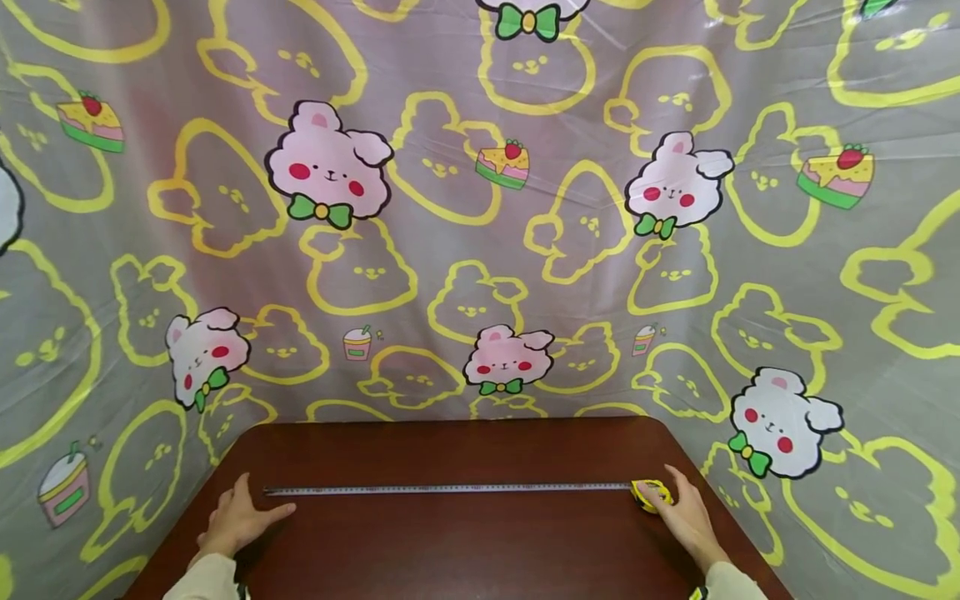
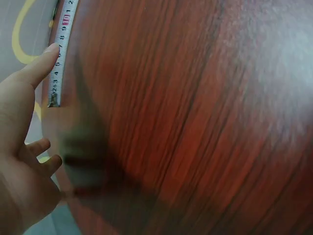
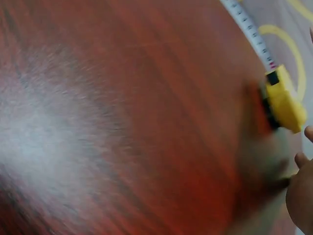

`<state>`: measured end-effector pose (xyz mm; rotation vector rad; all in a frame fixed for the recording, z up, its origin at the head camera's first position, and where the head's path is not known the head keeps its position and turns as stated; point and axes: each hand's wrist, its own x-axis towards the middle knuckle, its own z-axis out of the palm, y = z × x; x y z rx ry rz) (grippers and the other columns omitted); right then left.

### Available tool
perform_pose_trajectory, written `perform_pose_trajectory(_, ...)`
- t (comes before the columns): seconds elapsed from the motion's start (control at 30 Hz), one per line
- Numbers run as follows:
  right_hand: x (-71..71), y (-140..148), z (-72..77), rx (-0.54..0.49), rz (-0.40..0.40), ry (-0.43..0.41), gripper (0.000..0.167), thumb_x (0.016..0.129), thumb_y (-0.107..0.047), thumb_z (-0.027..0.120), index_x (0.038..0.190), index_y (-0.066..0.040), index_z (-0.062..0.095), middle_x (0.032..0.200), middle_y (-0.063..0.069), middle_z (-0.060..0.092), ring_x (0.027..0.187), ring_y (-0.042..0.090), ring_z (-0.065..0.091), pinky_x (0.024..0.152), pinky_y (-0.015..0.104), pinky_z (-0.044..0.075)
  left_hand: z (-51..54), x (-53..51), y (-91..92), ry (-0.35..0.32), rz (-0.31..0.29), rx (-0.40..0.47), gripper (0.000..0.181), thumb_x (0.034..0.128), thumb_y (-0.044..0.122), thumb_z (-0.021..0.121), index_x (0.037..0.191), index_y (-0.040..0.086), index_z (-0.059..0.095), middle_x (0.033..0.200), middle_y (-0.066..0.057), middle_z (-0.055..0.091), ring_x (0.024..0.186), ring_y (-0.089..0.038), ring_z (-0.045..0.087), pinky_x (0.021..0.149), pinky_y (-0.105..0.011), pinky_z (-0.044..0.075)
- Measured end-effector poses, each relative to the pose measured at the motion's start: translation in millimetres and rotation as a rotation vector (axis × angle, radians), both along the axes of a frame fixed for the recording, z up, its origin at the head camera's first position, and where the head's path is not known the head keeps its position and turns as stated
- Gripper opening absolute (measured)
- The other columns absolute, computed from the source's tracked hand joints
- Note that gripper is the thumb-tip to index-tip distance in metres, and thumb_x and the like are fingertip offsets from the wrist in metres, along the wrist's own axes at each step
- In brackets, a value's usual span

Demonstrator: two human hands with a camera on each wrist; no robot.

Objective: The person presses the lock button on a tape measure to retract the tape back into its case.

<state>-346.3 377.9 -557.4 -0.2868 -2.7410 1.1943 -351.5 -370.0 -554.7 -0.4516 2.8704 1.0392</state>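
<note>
A yellow and black tape measure (image 1: 649, 498) lies at the right of the brown table, with its pale blade (image 1: 450, 489) drawn out leftward in a straight line. The blade's metal end hook (image 2: 53, 101) shows in the left wrist view. My left hand (image 1: 234, 521) is by that end, thumb and fingers spread, holding nothing; its thumb overlaps the blade in the left wrist view. My right hand (image 1: 688, 515) is spread beside the case. Its thumb overlaps the case in the head view, while the right wrist view shows a gap between visible fingers (image 3: 309, 133) and case (image 3: 286, 105).
The dark wood-grain table (image 1: 465, 550) has rounded far corners. A grey curtain (image 1: 450, 242) with yellow outlines and printed rabbits hangs behind the table and along both sides.
</note>
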Motion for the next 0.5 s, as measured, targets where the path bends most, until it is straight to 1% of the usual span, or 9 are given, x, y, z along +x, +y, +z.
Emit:
perform_pose_trajectory(0.13,-0.1,-4,-13.0,-0.017,-0.027,0.007,0.108,0.089,-0.063,0.073,0.159,-0.001,0.019,0.154,0.036,0.025,0.14,0.055,0.026,0.109,0.071,0.024,-9.9,0.1,0.3,-0.001,0.072,0.023,0.146,0.0635,0.081,0.08,0.155,-0.01,0.012,0.144,-0.048,0.014,0.13,-0.07,0.016,0.099,-0.083,0.009)
perform_pose_trajectory(0.2,-0.5,-5,-16.6,0.003,-0.035,0.008,0.109,0.087,-0.062,0.075,0.159,-0.002,0.02,0.152,0.036,0.028,0.137,0.056,0.031,0.107,0.071,0.026,-14.6,0.3,1.0,0.01,0.107,0.041,0.143,0.0632,0.08,0.081,0.155,-0.008,0.015,0.146,-0.047,0.012,0.132,-0.069,0.013,0.101,-0.081,0.004)
perform_pose_trajectory(0.23,-0.6,-5,-17.8,0.017,-0.039,0.007,0.11,0.085,-0.063,0.077,0.159,-0.002,0.021,0.151,0.037,0.03,0.136,0.056,0.033,0.105,0.072,0.027,-16.0,-1.2,1.7,0.014,0.122,0.052,0.142,0.0634,0.08,0.081,0.156,-0.007,0.016,0.146,-0.046,0.011,0.132,-0.069,0.011,0.101,-0.081,0.0)
perform_pose_trajectory(0.3,-1.0,-5,-19.2,0.044,-0.047,0.005,0.111,0.082,-0.063,0.079,0.158,-0.003,0.024,0.15,0.037,0.032,0.133,0.057,0.036,0.102,0.072,0.029,-18.7,-4.9,3.6,0.015,0.144,0.071,0.139,0.0641,0.079,0.081,0.156,-0.005,0.019,0.148,-0.045,0.009,0.134,-0.069,0.008,0.102,-0.08,-0.007)
perform_pose_trajectory(0.4,-3.7,-4,-21.5,0.091,-0.05,0.011,0.112,0.079,-0.065,0.081,0.158,-0.005,0.027,0.148,0.036,0.035,0.128,0.057,0.041,0.097,0.072,0.031,-21.8,-10.4,6.9,0.001,0.165,0.085,0.136,0.0628,0.081,0.08,0.155,-0.003,0.025,0.15,-0.042,0.007,0.135,-0.068,0.004,0.101,-0.079,-0.015)
perform_pose_trajectory(0.5,-6.1,-4,-24.5,0.138,-0.048,0.016,0.11,0.078,-0.066,0.081,0.156,-0.007,0.032,0.146,0.035,0.039,0.125,0.057,0.044,0.094,0.071,0.031,-22.4,-14.7,9.9,0.001,0.18,0.083,0.131,0.0627,0.083,0.079,0.152,-0.002,0.033,0.151,-0.041,0.007,0.137,-0.067,0.001,0.101,-0.077,-0.02)
